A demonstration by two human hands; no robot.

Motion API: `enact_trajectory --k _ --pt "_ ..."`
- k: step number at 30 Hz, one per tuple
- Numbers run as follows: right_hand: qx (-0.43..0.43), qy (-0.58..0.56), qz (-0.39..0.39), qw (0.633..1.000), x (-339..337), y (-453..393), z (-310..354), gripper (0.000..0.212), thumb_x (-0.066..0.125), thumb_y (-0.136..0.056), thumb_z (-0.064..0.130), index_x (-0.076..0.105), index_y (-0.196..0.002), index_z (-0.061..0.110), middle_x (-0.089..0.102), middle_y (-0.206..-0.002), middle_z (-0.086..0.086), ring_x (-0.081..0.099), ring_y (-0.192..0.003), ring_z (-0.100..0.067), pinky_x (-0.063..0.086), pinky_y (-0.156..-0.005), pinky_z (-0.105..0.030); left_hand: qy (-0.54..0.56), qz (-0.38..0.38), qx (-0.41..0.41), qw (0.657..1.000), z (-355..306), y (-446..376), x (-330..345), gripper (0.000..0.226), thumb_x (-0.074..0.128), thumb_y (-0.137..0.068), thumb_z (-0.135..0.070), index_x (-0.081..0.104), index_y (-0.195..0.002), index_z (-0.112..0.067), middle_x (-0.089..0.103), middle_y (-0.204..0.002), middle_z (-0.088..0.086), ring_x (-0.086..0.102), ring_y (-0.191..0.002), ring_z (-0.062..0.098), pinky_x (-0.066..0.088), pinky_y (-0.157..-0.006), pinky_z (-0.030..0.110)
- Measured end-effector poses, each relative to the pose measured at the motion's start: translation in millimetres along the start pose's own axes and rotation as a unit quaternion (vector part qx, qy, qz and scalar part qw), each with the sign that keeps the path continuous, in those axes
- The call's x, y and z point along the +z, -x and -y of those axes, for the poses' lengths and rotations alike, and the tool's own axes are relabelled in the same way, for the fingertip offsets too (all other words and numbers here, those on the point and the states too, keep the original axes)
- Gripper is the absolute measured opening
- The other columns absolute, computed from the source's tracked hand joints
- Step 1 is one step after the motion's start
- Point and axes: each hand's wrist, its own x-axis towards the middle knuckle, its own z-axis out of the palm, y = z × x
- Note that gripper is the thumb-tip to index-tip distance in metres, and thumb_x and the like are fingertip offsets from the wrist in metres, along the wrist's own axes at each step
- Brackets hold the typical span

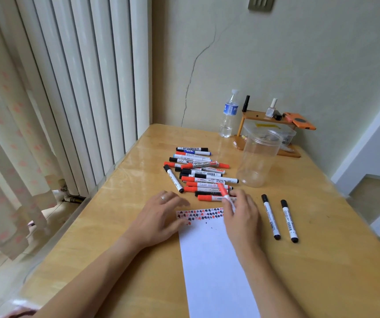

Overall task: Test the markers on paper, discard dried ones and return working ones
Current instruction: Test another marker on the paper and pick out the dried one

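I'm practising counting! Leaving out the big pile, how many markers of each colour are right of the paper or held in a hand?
Black markers, right of the paper: 2
Red marker, in the right hand: 1
Total: 3

We read "WHITEBOARD" along the grey barrel of a red-capped marker (201,164) atop the pile; a large "W" begins the print on a black-capped marker (185,160) behind it; barcodes and other labels are too small for us to make out.
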Motion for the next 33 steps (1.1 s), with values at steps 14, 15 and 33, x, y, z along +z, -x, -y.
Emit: enact_trajectory --k 14,15,33 --pt "0.185 0.245 0.001 0.952 -16 -21 -46 0.022 0.073 -0.088 0.017 0.068 -0.105 0.004 0.063 -0.101 -0.023 0.060 -0.104 -0.041 0.041 -0.089 -0.048 -0.043 0.064 -0.047 0.996 9 0 11 0.041 0.048 -0.099 -0.063 0.064 -0.126 -0.038 0.053 -0.119 -0.020 0.043 -0.119 0.003 0.039 -0.103 0.032" --pt "0.180 0.238 -0.012 0.954 -15 -21 -44 0.022 0.074 -0.087 0.016 0.068 -0.103 0.003 0.062 -0.099 -0.023 0.060 -0.102 -0.042 0.041 -0.088 -0.048 -0.043 0.065 -0.050 0.996 9 0 11 0.041 0.047 -0.099 -0.064 0.064 -0.126 -0.039 0.053 -0.119 -0.020 0.043 -0.119 0.002 0.038 -0.103 0.032" --pt "-0.209 0.134 0.058 0.967 0 -19 -23 0.011 0.074 -0.091 0.020 0.067 -0.098 0.020 0.059 -0.102 0.005 0.056 -0.096 -0.023 0.045 -0.084 -0.039 -0.021 0.061 -0.084 0.994 5 -3 7 0.044 0.034 -0.101 -0.059 0.062 -0.127 -0.037 0.056 -0.119 -0.019 0.047 -0.117 0.002 0.037 -0.097 0.030"
